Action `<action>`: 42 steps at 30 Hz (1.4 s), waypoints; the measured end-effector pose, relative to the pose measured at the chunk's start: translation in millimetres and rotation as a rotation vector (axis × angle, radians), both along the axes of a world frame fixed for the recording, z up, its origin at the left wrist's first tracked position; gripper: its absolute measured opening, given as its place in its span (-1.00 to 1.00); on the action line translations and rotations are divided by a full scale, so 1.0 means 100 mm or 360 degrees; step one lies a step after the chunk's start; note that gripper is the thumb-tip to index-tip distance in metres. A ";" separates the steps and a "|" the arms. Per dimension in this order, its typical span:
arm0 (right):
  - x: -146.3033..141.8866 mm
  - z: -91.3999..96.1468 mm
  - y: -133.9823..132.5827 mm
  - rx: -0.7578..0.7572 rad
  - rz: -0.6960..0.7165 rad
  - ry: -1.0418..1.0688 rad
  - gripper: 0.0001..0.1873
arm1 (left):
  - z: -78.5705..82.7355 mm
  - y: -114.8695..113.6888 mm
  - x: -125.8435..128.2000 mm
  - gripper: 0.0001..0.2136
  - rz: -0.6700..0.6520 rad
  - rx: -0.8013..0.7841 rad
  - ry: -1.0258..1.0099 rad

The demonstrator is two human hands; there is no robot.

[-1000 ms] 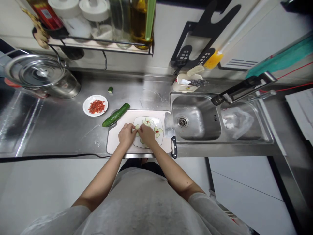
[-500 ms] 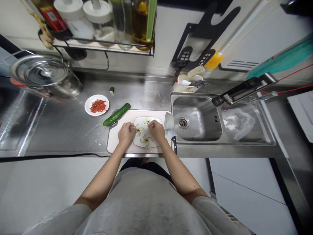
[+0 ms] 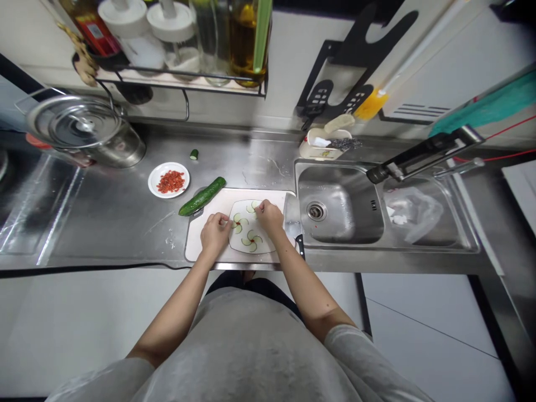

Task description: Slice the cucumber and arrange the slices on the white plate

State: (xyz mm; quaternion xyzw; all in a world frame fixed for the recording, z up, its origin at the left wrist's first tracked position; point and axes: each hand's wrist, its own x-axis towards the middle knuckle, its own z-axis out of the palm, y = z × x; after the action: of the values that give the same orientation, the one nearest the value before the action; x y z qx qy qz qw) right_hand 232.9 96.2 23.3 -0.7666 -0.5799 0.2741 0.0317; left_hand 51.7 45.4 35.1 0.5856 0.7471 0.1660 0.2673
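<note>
A white plate [image 3: 237,244] lies on the pale cutting board [image 3: 196,248]. Thin cucumber slices [image 3: 252,241] form curved pinwheel patterns on it, with small red bits at the centres of the nearer two. At the plate's left edge is my left hand [image 3: 215,233], thumb and fingertips pinched together; anything between them is too small to make out. My right hand [image 3: 270,216] reaches over the plate's far right, its fingers closed at the far pinwheel and partly covering it. What they hold, if anything, is hidden. A kitchen knife [image 3: 300,245] rests along the board's right side.
Left of the board lie a whole cucumber [image 3: 202,196], a cut cucumber end [image 3: 194,154] and a white dish [image 3: 152,187] of red pieces. A steel pot [image 3: 125,146] stands farther left. The sink [image 3: 347,223] is on the right, and a condiment shelf [image 3: 196,84] hangs above.
My left hand has drawn slightly left, away from the left pinwheel. My right hand stays at the far pinwheel with its fingers closed. The whole view has shifted a little.
</note>
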 end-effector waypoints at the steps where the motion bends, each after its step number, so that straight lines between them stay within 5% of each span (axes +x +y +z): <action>1: 0.00 0.00 0.00 -0.0006 0.0001 -0.0003 -0.82 | 0.00 0.00 0.00 -0.89 0.0004 -0.0002 -0.0008; 17: 0.17 0.02 -0.04 0.0138 -0.0086 0.0115 -0.77 | -0.09 -0.06 -0.05 -0.85 0.0161 0.0076 -0.0244; 26: 0.76 0.25 -0.50 0.0265 -0.0233 0.0141 -0.77 | -0.28 -0.22 -0.30 -0.66 0.0204 -0.0123 -0.0565; 33: 0.80 0.02 -1.00 -0.0079 -0.0157 0.0329 -0.69 | -0.42 -0.32 -0.27 -0.60 0.0121 -0.0321 -0.0817; 42: 0.57 -0.12 -1.06 -0.0013 -0.0304 0.0466 -0.78 | -0.38 -0.29 -0.17 -0.67 0.0048 -0.0451 -0.1034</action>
State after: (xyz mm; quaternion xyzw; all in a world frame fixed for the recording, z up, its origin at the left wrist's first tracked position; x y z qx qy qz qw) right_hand 290.3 -10.2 11.5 -0.7702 -0.4924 0.3810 0.1386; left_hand 34.7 16.2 -3.3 0.4482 0.6472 0.2421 0.5671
